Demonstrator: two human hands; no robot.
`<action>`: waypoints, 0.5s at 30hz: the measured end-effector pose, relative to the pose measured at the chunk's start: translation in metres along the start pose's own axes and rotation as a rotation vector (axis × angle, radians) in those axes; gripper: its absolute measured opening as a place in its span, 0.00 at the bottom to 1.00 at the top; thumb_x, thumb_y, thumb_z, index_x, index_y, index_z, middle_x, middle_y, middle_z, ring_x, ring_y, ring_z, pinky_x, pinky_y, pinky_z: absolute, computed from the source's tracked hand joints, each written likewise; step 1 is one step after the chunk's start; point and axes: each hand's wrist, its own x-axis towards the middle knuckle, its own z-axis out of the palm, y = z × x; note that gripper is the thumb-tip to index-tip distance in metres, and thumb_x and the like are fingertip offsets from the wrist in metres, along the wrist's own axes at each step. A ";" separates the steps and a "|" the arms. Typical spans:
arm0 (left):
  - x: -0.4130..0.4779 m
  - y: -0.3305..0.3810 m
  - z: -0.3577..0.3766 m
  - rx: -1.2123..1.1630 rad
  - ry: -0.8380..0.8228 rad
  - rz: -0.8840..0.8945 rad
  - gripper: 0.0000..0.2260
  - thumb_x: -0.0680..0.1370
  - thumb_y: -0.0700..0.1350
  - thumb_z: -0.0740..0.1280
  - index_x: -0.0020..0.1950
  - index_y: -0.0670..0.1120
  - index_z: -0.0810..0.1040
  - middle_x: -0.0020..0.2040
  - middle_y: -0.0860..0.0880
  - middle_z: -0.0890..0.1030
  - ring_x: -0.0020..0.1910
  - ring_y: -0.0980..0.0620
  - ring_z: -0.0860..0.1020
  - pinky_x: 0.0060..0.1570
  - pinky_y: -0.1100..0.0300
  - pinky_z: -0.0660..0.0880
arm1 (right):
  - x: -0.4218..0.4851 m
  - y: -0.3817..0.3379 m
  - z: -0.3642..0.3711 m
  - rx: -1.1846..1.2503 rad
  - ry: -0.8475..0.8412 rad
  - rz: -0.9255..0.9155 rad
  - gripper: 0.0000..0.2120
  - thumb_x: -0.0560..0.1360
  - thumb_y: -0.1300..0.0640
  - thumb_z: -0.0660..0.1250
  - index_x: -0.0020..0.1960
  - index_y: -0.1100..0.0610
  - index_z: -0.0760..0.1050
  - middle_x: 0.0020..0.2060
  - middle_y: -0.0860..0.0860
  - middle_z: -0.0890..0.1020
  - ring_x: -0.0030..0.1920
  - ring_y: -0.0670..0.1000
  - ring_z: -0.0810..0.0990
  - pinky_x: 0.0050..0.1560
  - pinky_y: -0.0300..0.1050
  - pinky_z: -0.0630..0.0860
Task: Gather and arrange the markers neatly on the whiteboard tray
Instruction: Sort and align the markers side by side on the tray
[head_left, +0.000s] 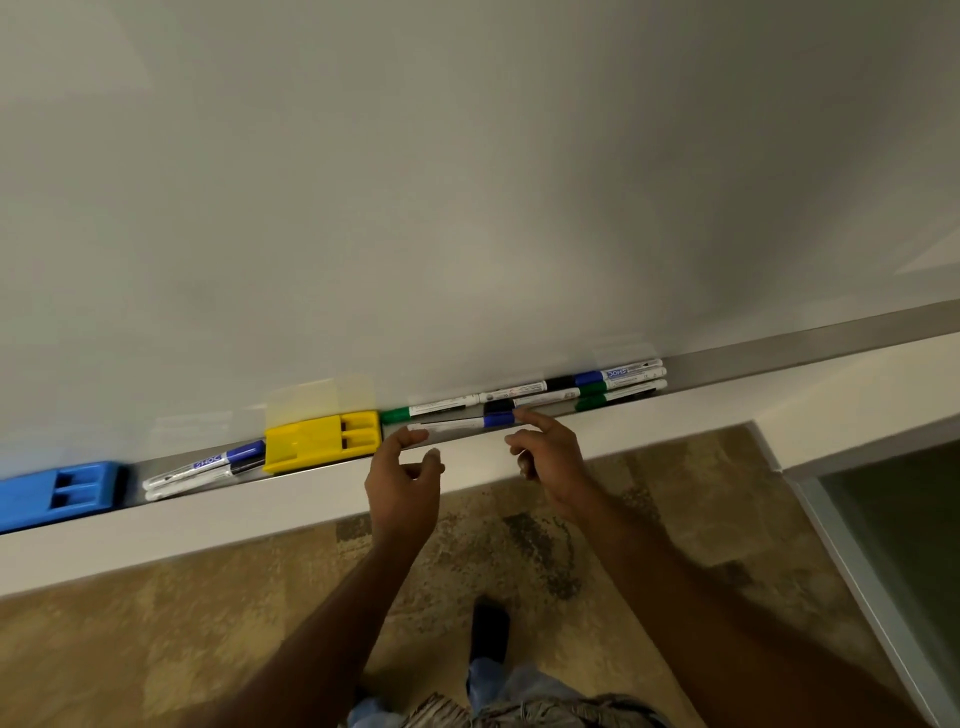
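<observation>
Several white-barrelled markers with blue, green and black caps lie along the metal whiteboard tray (779, 358). A blue-capped marker (457, 424) lies nearest the tray's front lip, with a green-capped marker (431, 408) behind it. More markers (613, 384) are bunched in rows to the right. Two other markers (202, 470) lie left of the yellow eraser. My left hand (402, 470) hovers open just in front of the blue-capped marker's white end. My right hand (545, 449) is open, its index fingertip touching that marker's blue cap.
A yellow eraser (322, 440) sits on the tray left of my hands, and a blue eraser (57, 493) sits at the far left. The whiteboard (467, 182) rises behind the tray. Below are a white ledge (260, 514), patterned carpet and my shoe (491, 631).
</observation>
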 end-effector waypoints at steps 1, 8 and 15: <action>0.001 -0.003 -0.004 0.012 0.014 -0.008 0.10 0.77 0.42 0.69 0.55 0.53 0.74 0.58 0.49 0.81 0.40 0.59 0.82 0.34 0.68 0.75 | 0.000 0.003 0.006 -0.018 -0.004 0.000 0.20 0.74 0.65 0.68 0.64 0.54 0.75 0.36 0.55 0.81 0.27 0.46 0.71 0.26 0.38 0.70; 0.000 -0.013 -0.014 0.105 0.039 -0.030 0.11 0.77 0.43 0.69 0.59 0.50 0.75 0.51 0.51 0.83 0.37 0.59 0.81 0.34 0.56 0.81 | 0.007 0.016 0.030 -0.165 -0.008 -0.036 0.24 0.73 0.64 0.70 0.68 0.53 0.72 0.33 0.51 0.82 0.21 0.40 0.73 0.23 0.34 0.71; -0.002 -0.015 -0.019 0.195 0.009 0.009 0.08 0.77 0.44 0.68 0.56 0.52 0.76 0.42 0.55 0.83 0.30 0.62 0.80 0.24 0.75 0.67 | 0.010 0.020 0.035 -0.360 0.022 -0.116 0.26 0.73 0.59 0.71 0.69 0.51 0.70 0.32 0.45 0.82 0.33 0.43 0.80 0.34 0.35 0.73</action>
